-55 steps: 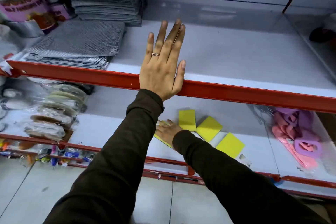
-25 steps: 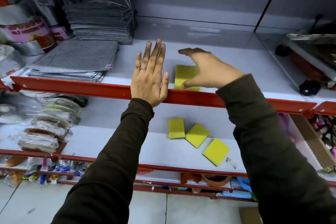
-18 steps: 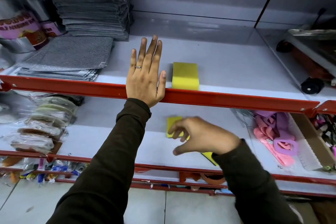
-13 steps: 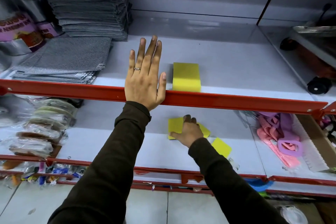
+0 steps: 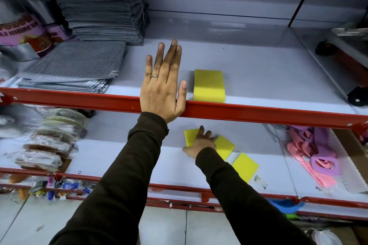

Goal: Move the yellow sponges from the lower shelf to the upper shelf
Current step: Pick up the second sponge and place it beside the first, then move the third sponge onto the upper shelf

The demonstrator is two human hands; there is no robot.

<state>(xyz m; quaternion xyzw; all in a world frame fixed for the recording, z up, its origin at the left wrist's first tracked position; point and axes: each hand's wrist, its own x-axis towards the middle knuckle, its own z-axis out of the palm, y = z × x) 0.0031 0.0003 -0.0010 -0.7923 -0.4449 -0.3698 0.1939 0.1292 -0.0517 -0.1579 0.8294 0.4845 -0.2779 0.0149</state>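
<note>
One yellow sponge (image 5: 209, 85) lies on the upper shelf (image 5: 268, 77), close behind its red front rail (image 5: 258, 112). My left hand (image 5: 161, 89) rests flat and open on that rail, just left of this sponge. On the lower shelf (image 5: 123, 153) lie three more yellow sponges in a slanting row. My right hand (image 5: 200, 143) covers the leftmost sponge (image 5: 190, 136), fingers over its top and thumb at its near edge. The middle sponge (image 5: 225, 146) is partly hidden by my wrist. The right sponge (image 5: 245, 167) lies apart from my hand.
Grey mesh cloths sit stacked (image 5: 103, 20) and flat (image 5: 73, 65) on the upper shelf's left. A red object with black wheels (image 5: 348, 61) stands at its right. Below, bagged scrubbers (image 5: 51, 141) fill the left and pink and purple items (image 5: 314, 157) the right.
My right hand set a sponge on the upper shelf, dropped to the lower shelf and has now settled on the leftmost sponge there. The left hand has stayed on the rail.
</note>
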